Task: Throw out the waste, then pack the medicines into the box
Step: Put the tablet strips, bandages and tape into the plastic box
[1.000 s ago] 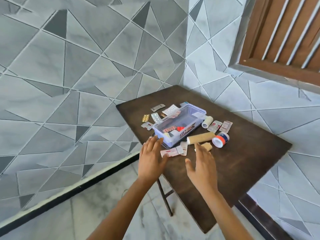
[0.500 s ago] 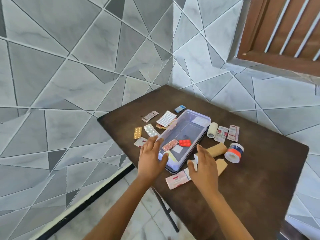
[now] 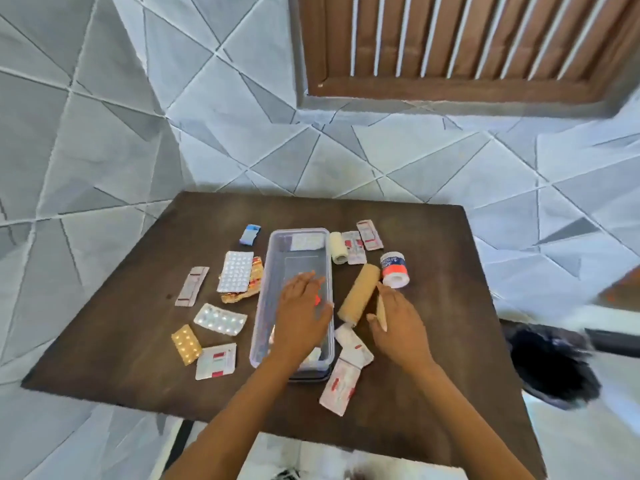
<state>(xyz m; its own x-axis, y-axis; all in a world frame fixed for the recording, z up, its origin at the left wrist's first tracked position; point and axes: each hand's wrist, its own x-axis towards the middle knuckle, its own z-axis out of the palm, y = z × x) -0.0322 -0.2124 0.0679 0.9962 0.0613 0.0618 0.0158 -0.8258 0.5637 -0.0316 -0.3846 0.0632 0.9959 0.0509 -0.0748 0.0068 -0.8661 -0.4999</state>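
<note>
A clear plastic box (image 3: pixel 277 271) stands in the middle of the dark table (image 3: pixel 104 341). My left hand (image 3: pixel 301 317) reaches into the box with fingers spread, covering a red blister strip. My right hand (image 3: pixel 398 323) rests open beside a tan bandage roll (image 3: pixel 358 294), with a small tan piece at its fingers. Blister strips lie to the left: a silver one (image 3: pixel 235 271), a white one (image 3: pixel 220 319), a gold one (image 3: pixel 186 344). White and red sachets (image 3: pixel 341 384) lie near the box's front corner.
A white tape roll (image 3: pixel 394 270), a small white bandage roll (image 3: pixel 337 247) and more sachets (image 3: pixel 369 234) lie to the right of the box. A blue packet (image 3: pixel 250 234) sits at the back left. A black bag (image 3: pixel 554 365) is off the table's right edge. Tiled walls stand close.
The view has swung over the table. My left hand moved from the box's near end into the box. My right hand shifted right, next to the tan roll.
</note>
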